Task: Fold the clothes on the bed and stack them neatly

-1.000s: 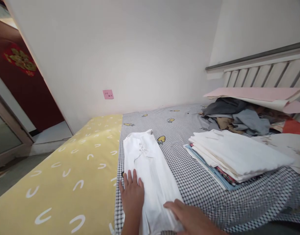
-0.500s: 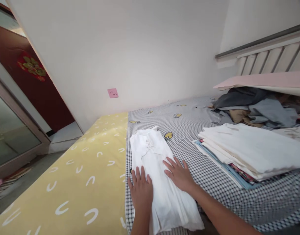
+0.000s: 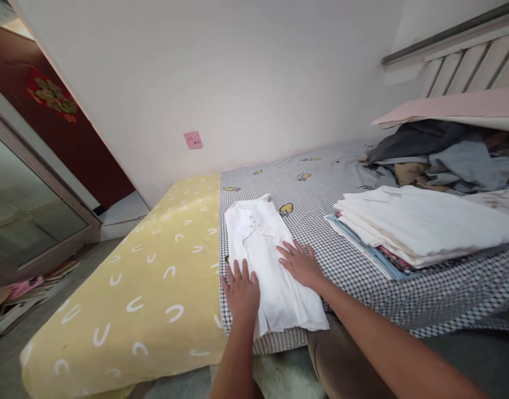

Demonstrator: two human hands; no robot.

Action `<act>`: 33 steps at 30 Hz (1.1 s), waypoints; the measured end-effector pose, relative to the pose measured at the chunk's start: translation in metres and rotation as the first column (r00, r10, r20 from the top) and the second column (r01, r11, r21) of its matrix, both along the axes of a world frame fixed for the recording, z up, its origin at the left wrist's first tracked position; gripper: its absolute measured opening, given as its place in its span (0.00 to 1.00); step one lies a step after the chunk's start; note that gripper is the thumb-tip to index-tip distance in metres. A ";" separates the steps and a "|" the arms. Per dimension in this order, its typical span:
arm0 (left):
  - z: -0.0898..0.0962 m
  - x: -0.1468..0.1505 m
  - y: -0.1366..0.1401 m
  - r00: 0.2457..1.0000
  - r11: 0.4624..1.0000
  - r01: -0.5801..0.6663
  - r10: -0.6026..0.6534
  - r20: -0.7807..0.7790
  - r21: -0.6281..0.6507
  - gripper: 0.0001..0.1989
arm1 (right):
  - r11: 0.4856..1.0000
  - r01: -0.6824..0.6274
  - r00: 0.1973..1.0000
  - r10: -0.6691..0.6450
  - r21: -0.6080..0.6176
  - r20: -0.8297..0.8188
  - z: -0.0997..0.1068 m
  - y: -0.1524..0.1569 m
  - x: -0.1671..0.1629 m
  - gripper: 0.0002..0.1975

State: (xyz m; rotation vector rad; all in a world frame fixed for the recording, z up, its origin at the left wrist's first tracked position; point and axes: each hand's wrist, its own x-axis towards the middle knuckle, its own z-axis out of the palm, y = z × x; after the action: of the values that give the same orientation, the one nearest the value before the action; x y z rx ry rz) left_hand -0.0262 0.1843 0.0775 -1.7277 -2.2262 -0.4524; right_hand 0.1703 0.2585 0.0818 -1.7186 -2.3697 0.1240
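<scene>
A white garment (image 3: 266, 271) lies folded into a long strip on the checked bedsheet, with a lace-up detail near its far end. My left hand (image 3: 243, 288) rests palm down on its left edge, fingers spread. On the right edge, about midway along, my right hand (image 3: 301, 265) lies flat with its fingers apart. Neither hand grips the cloth. The garment's near end reaches the front edge of the bed.
A stack of folded clothes (image 3: 421, 224), white on top, sits to the right. Behind it are a heap of dark and grey clothes (image 3: 449, 152) and a pink board (image 3: 454, 106). Yellow patterned cloth (image 3: 154, 266) covers the bed's left side. A pink note (image 3: 193, 140) is on the wall.
The view has tilted down, so the bed's front edge and the floor now show. Both hands stay flat on the white garment, in nearly the same places.
</scene>
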 end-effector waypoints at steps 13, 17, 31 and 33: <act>-0.023 -0.009 -0.066 0.991 0.989 0.130 -0.129 -0.018 0.075 0.25 | 0.940 -0.214 0.972 0.233 0.265 -0.039 -0.033 -0.085 0.042 0.25; -0.041 -0.020 -0.103 0.975 0.978 0.198 -0.189 -0.118 0.064 0.29 | 0.910 -0.278 0.950 0.307 0.306 -0.051 -0.058 -0.119 0.068 0.26; -0.003 -0.104 -0.112 0.731 0.841 0.534 -0.509 -0.455 -0.086 0.36 | 0.816 -0.477 0.875 0.474 0.326 0.092 -0.031 -0.068 0.119 0.40; 0.001 -0.100 -0.093 0.712 0.825 0.546 -0.550 -0.436 -0.149 0.37 | 0.776 -0.571 0.819 0.562 0.269 0.115 -0.026 -0.053 0.112 0.42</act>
State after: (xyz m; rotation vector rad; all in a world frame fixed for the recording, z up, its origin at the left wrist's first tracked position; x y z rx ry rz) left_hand -0.1263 0.0912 0.0781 -2.2161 -1.3596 -0.1135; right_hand 0.2826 0.2058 0.0558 -0.8362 -2.6859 -0.1568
